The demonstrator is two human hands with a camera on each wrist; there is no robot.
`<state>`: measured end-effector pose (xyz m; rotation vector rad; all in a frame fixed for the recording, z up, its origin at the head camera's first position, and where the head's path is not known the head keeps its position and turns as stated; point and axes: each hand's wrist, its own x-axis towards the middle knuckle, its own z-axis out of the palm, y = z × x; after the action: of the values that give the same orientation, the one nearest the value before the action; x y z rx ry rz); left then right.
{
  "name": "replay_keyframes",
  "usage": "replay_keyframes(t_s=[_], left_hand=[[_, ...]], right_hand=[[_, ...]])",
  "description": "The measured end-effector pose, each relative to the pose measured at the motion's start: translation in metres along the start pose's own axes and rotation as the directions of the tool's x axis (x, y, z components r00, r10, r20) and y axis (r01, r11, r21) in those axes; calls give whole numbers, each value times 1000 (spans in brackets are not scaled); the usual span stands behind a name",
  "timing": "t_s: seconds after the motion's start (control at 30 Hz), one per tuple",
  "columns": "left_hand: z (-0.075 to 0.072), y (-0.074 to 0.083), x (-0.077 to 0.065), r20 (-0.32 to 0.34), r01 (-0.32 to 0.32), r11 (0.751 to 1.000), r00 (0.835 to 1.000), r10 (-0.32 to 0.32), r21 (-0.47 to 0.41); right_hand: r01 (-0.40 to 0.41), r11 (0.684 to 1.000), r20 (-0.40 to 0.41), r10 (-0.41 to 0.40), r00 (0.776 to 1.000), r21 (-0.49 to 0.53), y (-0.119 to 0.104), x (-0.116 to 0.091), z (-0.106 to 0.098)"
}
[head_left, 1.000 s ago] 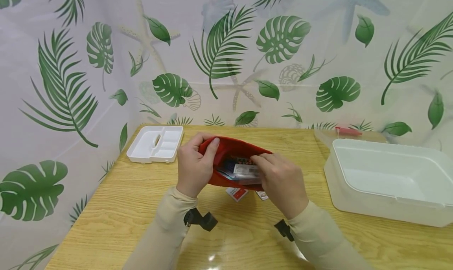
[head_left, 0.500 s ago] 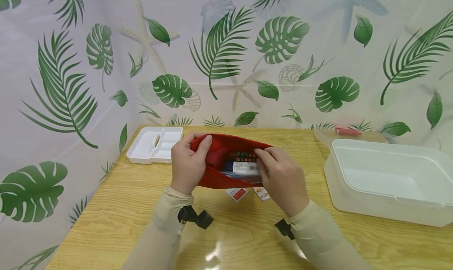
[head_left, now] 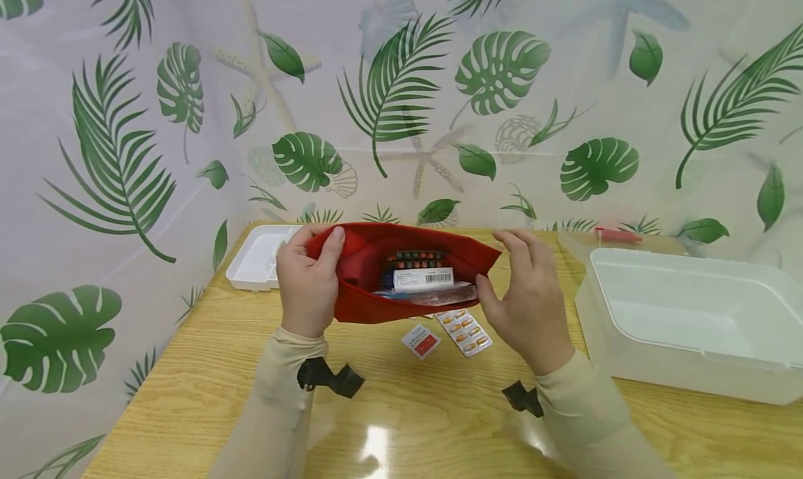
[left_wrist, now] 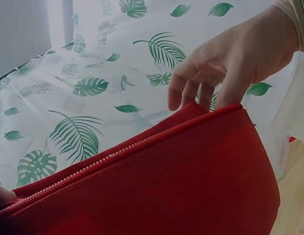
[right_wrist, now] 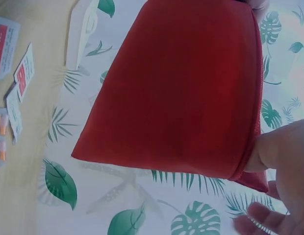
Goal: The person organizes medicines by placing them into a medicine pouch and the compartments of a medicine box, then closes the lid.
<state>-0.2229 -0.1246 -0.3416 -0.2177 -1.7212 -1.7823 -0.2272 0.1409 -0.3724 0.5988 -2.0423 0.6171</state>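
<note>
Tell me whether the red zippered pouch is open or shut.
Open: the red zippered pouch gapes at its mouth in the head view, showing a capsule blister pack and a barcoded white box inside.

Wooden table (head_left: pixel 188 395). On it: white tray (head_left: pixel 254 257) far left, big box (head_left: pixel 690 369) right, see-through thing (head_left: pixel 577 246) with red bar (head_left: pixel 617 236) behind, pill sheet (head_left: pixel 465 332) beside small packets (head_left: pixel 422 341), middle.

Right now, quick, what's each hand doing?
Left hand: holding the soft red zippered pouch.
Right hand: open, thumb touching the pouch's edge.
</note>
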Motion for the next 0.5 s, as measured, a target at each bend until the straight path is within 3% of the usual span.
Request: replay_keyframes(t_s=[0.27,0.5], left_hand=[[9,3,-6,47,-2,1000,999,3,-23],[8,3,-8,87,21,1000,996,-21,-1]], right_hand=[[-84,996,116,82,990,10,5,-4,5],[-122,992,139,117,983,30,8,-4,6]])
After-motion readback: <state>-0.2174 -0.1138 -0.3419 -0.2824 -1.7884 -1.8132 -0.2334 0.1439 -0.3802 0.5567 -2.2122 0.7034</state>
